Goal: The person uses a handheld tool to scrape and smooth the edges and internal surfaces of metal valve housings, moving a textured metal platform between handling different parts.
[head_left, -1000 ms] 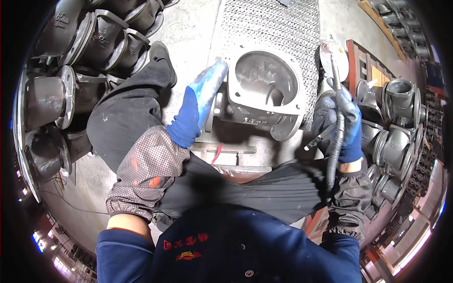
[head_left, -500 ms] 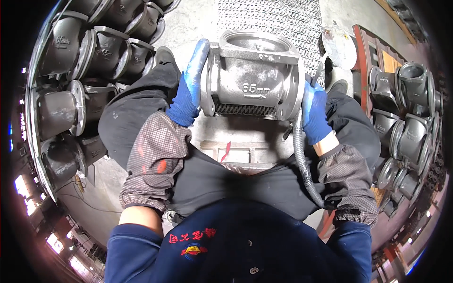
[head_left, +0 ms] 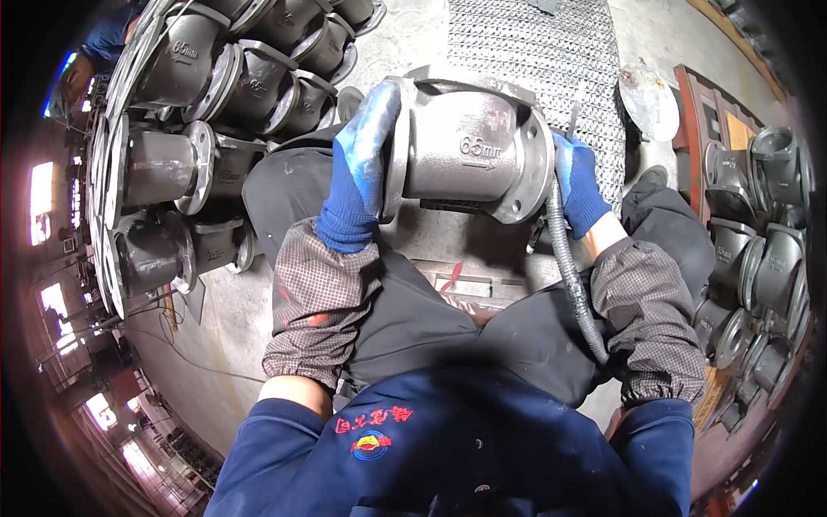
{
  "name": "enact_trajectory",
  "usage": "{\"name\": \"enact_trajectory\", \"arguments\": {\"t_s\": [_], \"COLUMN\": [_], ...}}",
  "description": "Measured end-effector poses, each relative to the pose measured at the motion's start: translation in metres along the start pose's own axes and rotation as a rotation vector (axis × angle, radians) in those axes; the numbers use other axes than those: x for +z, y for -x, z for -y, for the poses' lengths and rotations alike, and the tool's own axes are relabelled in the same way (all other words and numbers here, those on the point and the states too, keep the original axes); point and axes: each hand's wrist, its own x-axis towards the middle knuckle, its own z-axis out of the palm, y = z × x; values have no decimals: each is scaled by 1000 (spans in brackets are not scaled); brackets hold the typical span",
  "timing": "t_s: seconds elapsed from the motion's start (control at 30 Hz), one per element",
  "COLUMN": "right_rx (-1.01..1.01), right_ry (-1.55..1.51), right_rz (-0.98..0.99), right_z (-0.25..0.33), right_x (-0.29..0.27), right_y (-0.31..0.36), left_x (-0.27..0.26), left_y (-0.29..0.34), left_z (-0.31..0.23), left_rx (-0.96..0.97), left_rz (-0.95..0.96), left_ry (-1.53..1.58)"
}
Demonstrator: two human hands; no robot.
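A grey cast-metal flanged valve body (head_left: 465, 146) is held up between my two gloved hands, above the gap between my knees. Its round flanges face left and right, and its square top flange points away from me. My left hand (head_left: 366, 138), in a blue coated glove, is closed against the left flange. At the right flange is my right hand (head_left: 579, 177), its fingers partly hidden behind the metal. A ribbed grey hose (head_left: 570, 284) hangs from beside this hand down to my right thigh. A thin dark rod (head_left: 575, 119) sticks up by its fingers; what it belongs to is hidden.
Similar valve bodies (head_left: 164, 168) are stacked on the left, with more (head_left: 780, 254) at the right. A textured metal mat (head_left: 534, 52) lies ahead, with a pale round disc (head_left: 648, 102) beside it. At the upper left is another person's blue sleeve (head_left: 116, 34).
The valve body has rolled away from me, so its top opening has turned out of sight. Both hands stay on it. The whole view has shifted, with the surroundings moving right.
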Motion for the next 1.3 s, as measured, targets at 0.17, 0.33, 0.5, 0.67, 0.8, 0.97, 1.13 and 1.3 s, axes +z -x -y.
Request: {"name": "enact_trajectory", "arguments": {"t_s": [0.17, 0.33, 0.5, 0.67, 0.8, 0.97, 1.13, 1.3], "right_rx": [8, -82, -30, 12, 130, 47, -192, -68], "right_ry": [-61, -45, -28, -71, -91, -187, -126, -135], "right_rz": [-17, 25, 81, 87, 124, 158, 212, 94], "right_z": [-3, 4, -17, -10, -5, -5, -7, -5], "right_x": [-8, -6, -21, -20, -25, -12, 2, 9], "right_y": [-9, 1, 7, 8, -13, -14, 17, 36], "left_x": [5, 6, 13, 20, 35, 32, 1, -9], "left_y": [-2, -14, -27, -38, -45, -37, -4, 24], "left_z": [-12, -2, -9, 6, 15, 29, 16, 36], "left_rx": [-61, -63, -269, 35, 250, 239, 81, 128], "left_rz": [61, 46, 47, 28, 41, -36, 100, 119], "left_ry": [100, -6, 151, 112, -66, 40, 141, 139]}}
